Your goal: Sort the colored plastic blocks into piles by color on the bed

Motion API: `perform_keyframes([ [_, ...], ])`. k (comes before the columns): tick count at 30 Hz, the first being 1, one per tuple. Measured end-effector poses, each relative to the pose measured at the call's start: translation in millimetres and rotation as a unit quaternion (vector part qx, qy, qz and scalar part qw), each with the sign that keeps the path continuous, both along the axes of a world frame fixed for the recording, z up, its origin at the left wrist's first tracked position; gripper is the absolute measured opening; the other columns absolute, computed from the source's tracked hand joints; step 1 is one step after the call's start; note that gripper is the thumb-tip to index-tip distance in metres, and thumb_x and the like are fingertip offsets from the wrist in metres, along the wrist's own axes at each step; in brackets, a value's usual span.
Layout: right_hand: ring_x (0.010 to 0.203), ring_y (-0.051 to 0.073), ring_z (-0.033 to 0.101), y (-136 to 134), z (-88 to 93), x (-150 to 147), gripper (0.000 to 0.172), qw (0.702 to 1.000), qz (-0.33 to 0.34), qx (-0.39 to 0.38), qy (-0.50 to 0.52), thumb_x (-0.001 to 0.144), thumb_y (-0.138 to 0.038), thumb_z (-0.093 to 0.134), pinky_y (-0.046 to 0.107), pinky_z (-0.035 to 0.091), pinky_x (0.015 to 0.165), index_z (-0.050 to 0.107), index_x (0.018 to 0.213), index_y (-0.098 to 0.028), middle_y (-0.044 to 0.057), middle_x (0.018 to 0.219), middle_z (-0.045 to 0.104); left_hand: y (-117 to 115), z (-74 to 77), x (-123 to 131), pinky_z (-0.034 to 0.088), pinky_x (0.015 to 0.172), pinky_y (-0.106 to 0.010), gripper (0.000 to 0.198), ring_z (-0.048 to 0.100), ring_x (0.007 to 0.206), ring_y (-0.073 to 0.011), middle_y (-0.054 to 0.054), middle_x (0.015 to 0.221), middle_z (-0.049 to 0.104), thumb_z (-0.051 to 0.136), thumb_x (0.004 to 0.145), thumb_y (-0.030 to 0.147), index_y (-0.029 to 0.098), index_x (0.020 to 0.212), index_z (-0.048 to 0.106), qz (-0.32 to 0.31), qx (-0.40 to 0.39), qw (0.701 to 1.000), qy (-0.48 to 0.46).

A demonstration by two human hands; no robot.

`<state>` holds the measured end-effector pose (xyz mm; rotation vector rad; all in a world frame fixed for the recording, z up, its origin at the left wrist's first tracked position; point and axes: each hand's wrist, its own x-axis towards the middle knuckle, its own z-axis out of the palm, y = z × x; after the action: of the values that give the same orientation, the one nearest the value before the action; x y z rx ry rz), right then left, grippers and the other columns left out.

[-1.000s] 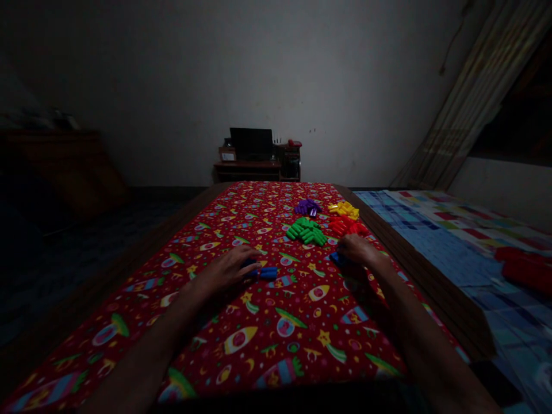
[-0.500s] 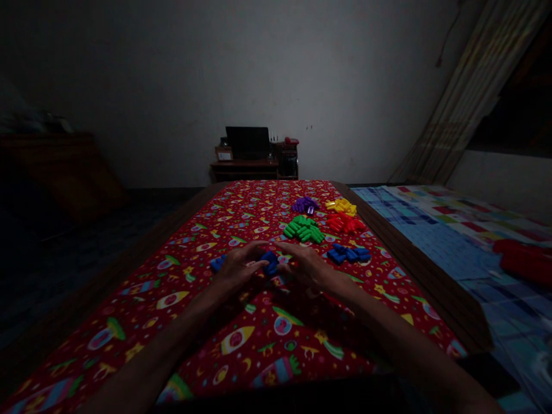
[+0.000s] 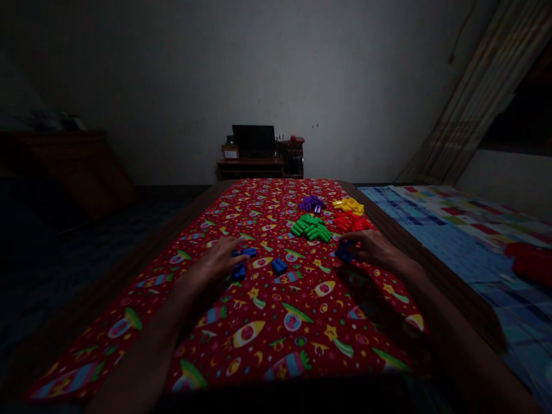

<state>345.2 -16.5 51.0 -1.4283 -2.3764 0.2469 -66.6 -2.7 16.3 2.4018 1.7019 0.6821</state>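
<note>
My left hand [image 3: 218, 261] rests on the red patterned cloth [image 3: 267, 322], its fingers curled over small blue plastic pieces [image 3: 240, 270]. Another loose blue piece [image 3: 279, 265] lies just right of it. My right hand [image 3: 374, 248] lies farther right, its fingers closed around a blue piece [image 3: 345, 250] at the spot where the blue pile was. Beyond the hands lie sorted piles: green [image 3: 311, 227], red [image 3: 351, 222], purple [image 3: 311, 203] and yellow [image 3: 350, 205].
The cloth covers a long wooden table whose right edge [image 3: 422, 259] borders a bed with a checkered blue sheet [image 3: 466, 241]. A red object [image 3: 530, 261] lies on the bed. A small desk with a dark screen [image 3: 254, 144] stands against the far wall.
My hands were together at the middle over blue pieces. My right hand has moved right to the blue pile, and my left has shifted slightly left.
</note>
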Motion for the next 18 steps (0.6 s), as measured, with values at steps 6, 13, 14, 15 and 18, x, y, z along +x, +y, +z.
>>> perform_keyframes([
  [6, 0.093, 0.022, 0.064, -2, -24.8, 40, 0.032, 0.997, -0.039, 0.054, -0.025, 0.075, -0.014, 0.059, 0.031, 0.047, 0.082, 0.071, 0.105, -0.017, 0.011, 0.102, 0.071, 11, -14.5, 2, 0.048, 0.090, -0.039, 0.042, 0.063, 0.102, -0.0294, -0.012, 0.109, 0.068, 0.057, 0.078, 0.047, 0.020, 0.109, 0.067, -0.015, -0.057, 0.997, 0.058],
  [13, 0.081, 0.018, 0.063, -13, -23.4, -44, 0.025, 0.990, 0.078, 0.109, 0.031, 0.091, -0.018, 0.044, 0.027, 0.046, 0.073, 0.068, 0.100, -0.015, 0.011, 0.091, 0.070, 10, -24.9, 13, 0.047, 0.092, -0.039, 0.036, 0.062, 0.104, -0.0278, -0.012, 0.113, 0.066, 0.053, 0.083, 0.039, 0.020, 0.111, 0.066, 0.003, -0.008, 0.998, 0.060],
  [14, 0.079, 0.017, 0.062, -15, -26.3, -63, 0.025, 0.987, 0.125, 0.097, 0.019, 0.093, -0.019, 0.043, 0.026, 0.046, 0.072, 0.067, 0.100, -0.015, 0.010, 0.089, 0.069, 9, -24.7, 14, 0.048, 0.091, -0.039, 0.036, 0.062, 0.102, -0.0280, -0.012, 0.111, 0.066, 0.053, 0.083, 0.039, 0.020, 0.111, 0.066, -0.001, -0.007, 0.998, 0.055],
  [15, 0.080, 0.017, 0.061, -18, -30.4, -81, 0.023, 0.982, 0.163, 0.099, 0.011, 0.093, -0.020, 0.045, 0.027, 0.046, 0.073, 0.065, 0.101, -0.015, 0.010, 0.090, 0.068, 8, -24.0, 15, 0.048, 0.089, -0.039, 0.037, 0.063, 0.101, -0.0281, -0.011, 0.110, 0.066, 0.053, 0.083, 0.040, 0.021, 0.112, 0.066, -0.006, -0.004, 0.999, 0.050],
  [18, 0.095, 0.019, 0.058, -23, -45.7, -127, 0.025, 0.966, 0.221, 0.131, -0.021, 0.093, -0.023, 0.048, 0.030, 0.045, 0.082, 0.058, 0.115, -0.016, 0.013, 0.110, 0.062, 4, -20.4, 19, 0.048, 0.091, -0.037, 0.037, 0.062, 0.103, -0.0267, -0.010, 0.111, 0.066, 0.052, 0.084, 0.042, 0.021, 0.112, 0.065, -0.020, 0.016, 0.999, 0.032],
])
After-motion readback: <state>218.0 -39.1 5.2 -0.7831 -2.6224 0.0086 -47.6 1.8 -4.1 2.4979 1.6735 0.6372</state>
